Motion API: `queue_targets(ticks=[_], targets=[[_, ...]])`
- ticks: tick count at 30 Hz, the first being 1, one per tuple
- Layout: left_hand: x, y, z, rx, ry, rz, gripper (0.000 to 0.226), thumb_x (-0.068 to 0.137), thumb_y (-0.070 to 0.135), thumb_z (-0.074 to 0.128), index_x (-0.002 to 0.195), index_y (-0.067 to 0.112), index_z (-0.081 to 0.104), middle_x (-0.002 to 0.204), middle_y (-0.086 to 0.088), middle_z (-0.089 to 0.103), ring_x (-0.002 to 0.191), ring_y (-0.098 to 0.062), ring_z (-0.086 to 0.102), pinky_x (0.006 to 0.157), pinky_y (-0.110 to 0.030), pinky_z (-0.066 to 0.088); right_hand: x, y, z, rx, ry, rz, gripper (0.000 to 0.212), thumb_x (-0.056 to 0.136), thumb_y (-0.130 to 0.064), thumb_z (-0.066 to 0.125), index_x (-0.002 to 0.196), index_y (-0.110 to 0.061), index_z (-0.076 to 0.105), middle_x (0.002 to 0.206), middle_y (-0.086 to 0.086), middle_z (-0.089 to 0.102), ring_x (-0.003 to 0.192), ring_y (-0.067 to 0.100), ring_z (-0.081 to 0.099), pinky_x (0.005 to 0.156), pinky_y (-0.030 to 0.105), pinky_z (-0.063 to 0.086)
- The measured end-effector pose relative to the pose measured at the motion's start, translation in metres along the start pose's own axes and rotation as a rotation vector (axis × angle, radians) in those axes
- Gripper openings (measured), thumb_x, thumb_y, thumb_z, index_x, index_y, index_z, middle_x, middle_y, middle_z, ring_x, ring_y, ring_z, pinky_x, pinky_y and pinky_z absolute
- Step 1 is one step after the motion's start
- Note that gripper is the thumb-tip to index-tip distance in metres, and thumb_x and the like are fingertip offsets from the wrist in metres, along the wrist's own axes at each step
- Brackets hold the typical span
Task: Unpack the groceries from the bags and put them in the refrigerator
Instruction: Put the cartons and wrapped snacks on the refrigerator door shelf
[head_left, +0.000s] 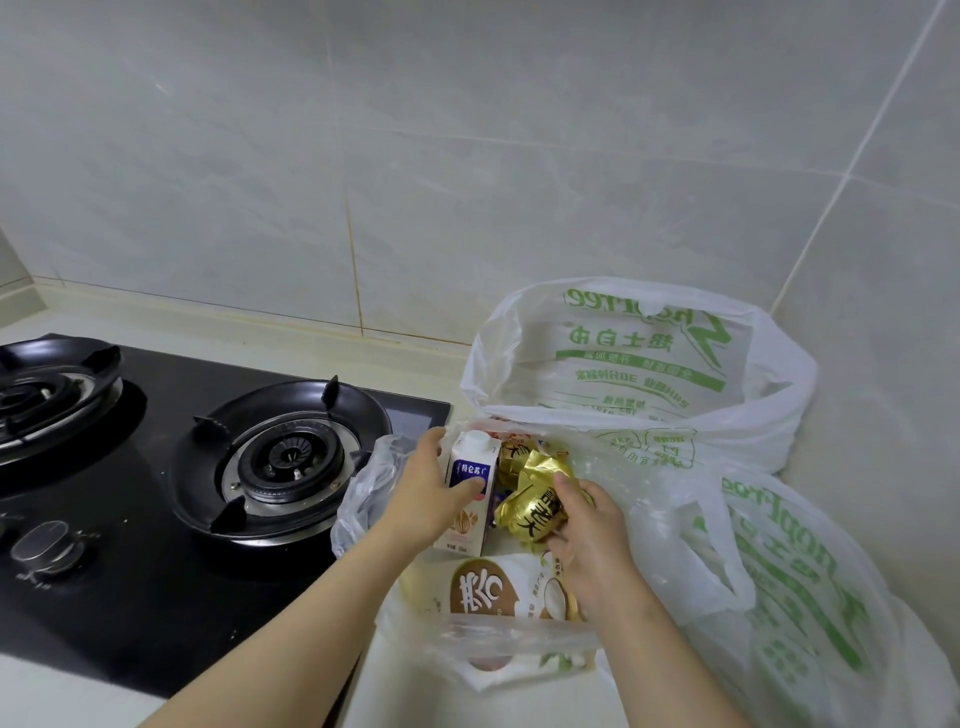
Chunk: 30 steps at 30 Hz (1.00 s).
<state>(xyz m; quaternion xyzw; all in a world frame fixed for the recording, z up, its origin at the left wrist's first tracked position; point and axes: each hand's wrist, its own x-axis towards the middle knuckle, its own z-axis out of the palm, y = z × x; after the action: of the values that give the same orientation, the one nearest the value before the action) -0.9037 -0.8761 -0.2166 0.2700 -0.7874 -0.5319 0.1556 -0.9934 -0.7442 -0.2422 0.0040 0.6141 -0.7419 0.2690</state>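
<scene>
White milk carton gripped by left hand; right hand holds gold foil packet at carton's 3 o'clock, both in clear bag. Stove at 9 o'clock.

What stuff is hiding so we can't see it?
- Head view: the fridge is out of frame.
- Back bag: contents hidden by its white plastic.
- Gold packet: partly covered by the right hand.
- Carton: lower label covered by the left hand.
- Left burner: cut off by the left edge.

Bright, even, diffuse; faint green cast. Weak shadows. Mild glare on glossy black glass hob. Wide-angle bending at edges.
</scene>
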Motion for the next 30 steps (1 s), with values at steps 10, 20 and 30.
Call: queue_targets(ticks=[10,20,30], targets=[[0.013,-0.008,0.006,-0.188,-0.224,-0.108,0.089,0.077,0.006,0.073,0.143,0.027,0.016,0.105,0.009,0.055,0.089,-0.005,0.060,0.058,-0.010,0.048,0.001,0.004,-0.002,0.043,-0.026,0.049,0.011,0.093,-0.018,0.056,0.099,-0.010,0.060,0.099,0.017,0.067,0.089,0.029,0.066,0.083,0.045,0.054],[0.022,-0.023,0.008,-0.142,-0.193,-0.228,0.067,0.075,0.020,0.077,0.131,0.023,0.040,0.107,-0.004,0.066,0.089,-0.023,0.067,0.081,-0.041,0.056,0.009,0.020,-0.007,0.031,-0.018,0.138,0.026,0.093,-0.028,0.056,0.115,-0.015,0.058,0.109,0.013,0.067,0.098,0.029,0.065,0.085,0.044,0.054],[0.014,-0.024,0.009,-0.140,-0.249,-0.179,0.059,0.076,0.013,0.076,0.121,0.025,0.039,0.102,0.006,0.061,0.090,-0.012,0.063,0.075,-0.026,0.055,0.009,0.023,-0.007,-0.030,-0.026,0.210,0.026,0.089,-0.005,0.060,0.114,-0.004,0.053,0.106,0.020,0.065,0.097,0.032,0.063,0.087,0.044,0.052]])
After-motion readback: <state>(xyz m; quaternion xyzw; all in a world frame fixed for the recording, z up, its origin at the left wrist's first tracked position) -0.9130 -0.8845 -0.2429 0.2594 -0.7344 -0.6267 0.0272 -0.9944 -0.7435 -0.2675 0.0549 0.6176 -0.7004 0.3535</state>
